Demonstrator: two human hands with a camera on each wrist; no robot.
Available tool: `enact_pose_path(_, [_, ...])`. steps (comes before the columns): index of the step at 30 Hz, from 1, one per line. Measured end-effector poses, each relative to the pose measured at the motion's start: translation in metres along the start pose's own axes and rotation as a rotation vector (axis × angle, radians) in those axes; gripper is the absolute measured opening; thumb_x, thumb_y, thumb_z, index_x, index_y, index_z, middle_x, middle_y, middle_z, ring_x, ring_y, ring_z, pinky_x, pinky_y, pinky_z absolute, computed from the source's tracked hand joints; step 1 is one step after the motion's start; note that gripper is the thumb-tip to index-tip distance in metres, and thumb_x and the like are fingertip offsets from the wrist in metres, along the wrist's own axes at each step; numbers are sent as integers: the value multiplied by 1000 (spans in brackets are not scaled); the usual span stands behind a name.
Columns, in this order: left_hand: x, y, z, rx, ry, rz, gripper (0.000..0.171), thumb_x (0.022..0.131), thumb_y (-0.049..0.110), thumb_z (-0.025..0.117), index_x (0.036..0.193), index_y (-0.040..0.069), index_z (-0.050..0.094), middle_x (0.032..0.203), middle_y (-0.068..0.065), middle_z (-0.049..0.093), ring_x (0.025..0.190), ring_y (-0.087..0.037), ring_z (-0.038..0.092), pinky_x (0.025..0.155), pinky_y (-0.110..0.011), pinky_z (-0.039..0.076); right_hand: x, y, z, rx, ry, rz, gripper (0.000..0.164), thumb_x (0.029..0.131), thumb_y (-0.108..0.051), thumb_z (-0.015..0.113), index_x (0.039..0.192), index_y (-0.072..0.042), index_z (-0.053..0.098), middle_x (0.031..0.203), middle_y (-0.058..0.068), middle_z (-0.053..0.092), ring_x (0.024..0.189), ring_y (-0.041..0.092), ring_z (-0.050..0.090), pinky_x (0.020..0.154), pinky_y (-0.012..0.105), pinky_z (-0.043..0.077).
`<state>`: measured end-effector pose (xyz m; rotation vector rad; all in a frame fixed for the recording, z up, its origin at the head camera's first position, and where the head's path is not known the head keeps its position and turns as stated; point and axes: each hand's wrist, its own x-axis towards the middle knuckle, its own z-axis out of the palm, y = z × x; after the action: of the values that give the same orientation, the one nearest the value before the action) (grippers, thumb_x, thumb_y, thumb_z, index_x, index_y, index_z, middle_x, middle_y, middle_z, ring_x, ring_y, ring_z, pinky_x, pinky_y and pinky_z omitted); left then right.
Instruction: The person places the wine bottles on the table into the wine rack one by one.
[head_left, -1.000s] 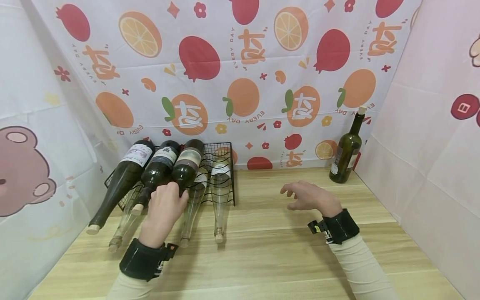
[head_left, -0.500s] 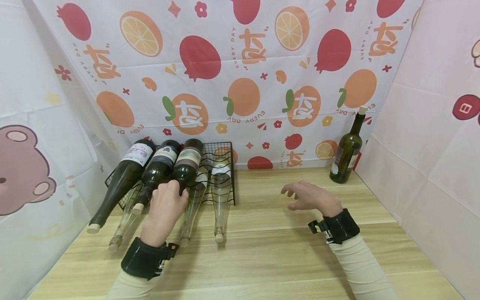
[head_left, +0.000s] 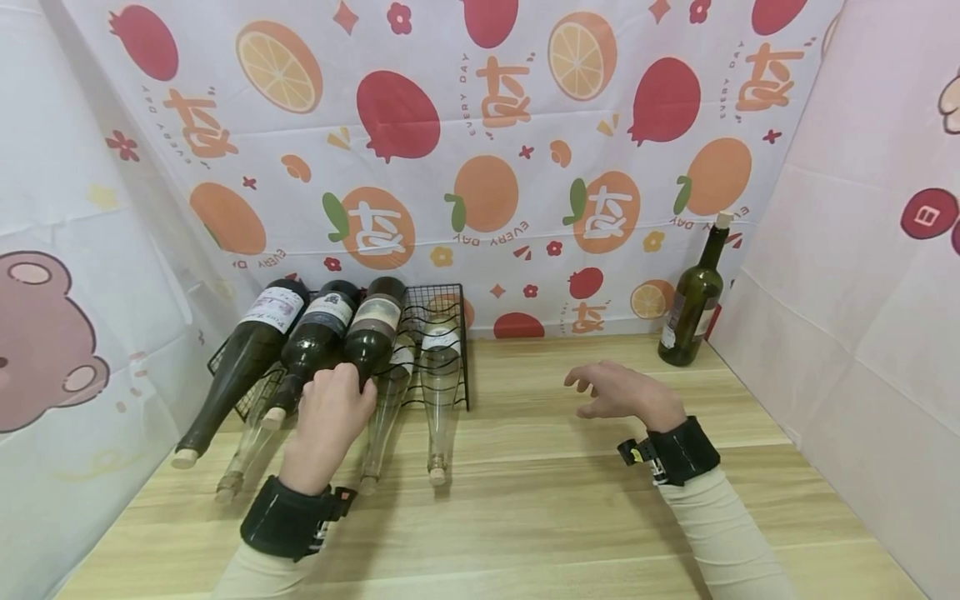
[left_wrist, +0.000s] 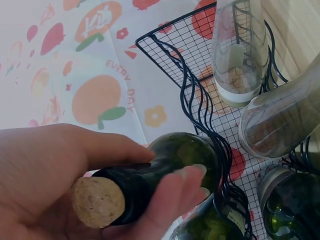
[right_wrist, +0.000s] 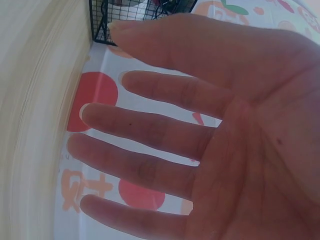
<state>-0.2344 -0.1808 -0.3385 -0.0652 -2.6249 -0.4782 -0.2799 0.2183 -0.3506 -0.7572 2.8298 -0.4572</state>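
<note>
My left hand (head_left: 333,417) grips the neck of a dark green wine bottle (head_left: 372,333) that lies on the upper level of a black wire wine rack (head_left: 465,358). In the left wrist view, fingers and thumb curl round the neck, and its cork (left_wrist: 99,202) points toward the camera. Two more dark corked bottles lie to its left, a labelled one (head_left: 318,329) and a longer one (head_left: 247,358). Over the table's right half hovers my right hand (head_left: 618,396), with nothing in it; the right wrist view shows its fingers (right_wrist: 150,127) spread and relaxed.
Clear glass bottles lie lower in the rack, one at the right end (head_left: 441,383), with corked necks jutting out over the wooden table (head_left: 525,517). A green corked bottle (head_left: 693,304) stands upright at the back right corner. Fruit-print cloth (head_left: 480,108) walls the back.
Nearly everything stays put. My left hand keeps its grip on the bottle neck, and the right hand hovers at the same spot.
</note>
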Motion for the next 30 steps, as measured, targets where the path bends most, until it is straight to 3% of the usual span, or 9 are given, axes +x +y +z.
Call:
enact_pose_path(5, [0,0,0,20,-56,-29,32,94,17,66,67,0,59,74,-28,66,63,-51,64,48,-52,46,0,10,-4,4,7,36,45,91,-18,78,132,-7,64,124,17,71,115,37,68,94,47,57])
enact_pose_path(9, [-1,1,-2,35,-99,-53,31,95,21,66,74,-2,61,80,-30,67,66,-52,65,50,-54,47,-3,28,-9,12,64,55,48,92,-19,76,134,-2,62,128,23,68,117,41,67,96,51,56])
enact_pose_path(17, [-5,4,-10,92,-139,-74,38,96,29,67,94,-9,62,89,-32,68,71,-53,64,57,-61,50,-14,73,-20,-52,300,301,66,95,-27,70,144,12,48,138,35,58,125,54,57,101,63,49])
enact_pose_path(25, [-7,8,-17,96,-107,-53,43,95,29,69,109,-11,61,90,-27,64,78,-53,64,60,-62,50,-18,113,-19,165,510,495,67,95,-29,67,134,19,45,124,42,58,112,55,60,90,62,52])
enact_pose_path(30, [-9,14,-20,82,-55,-26,42,95,28,69,114,-9,62,94,-26,63,83,-51,65,62,-64,50,-14,142,-12,303,599,605,92,94,-32,68,154,18,18,143,46,42,132,59,47,106,67,44])
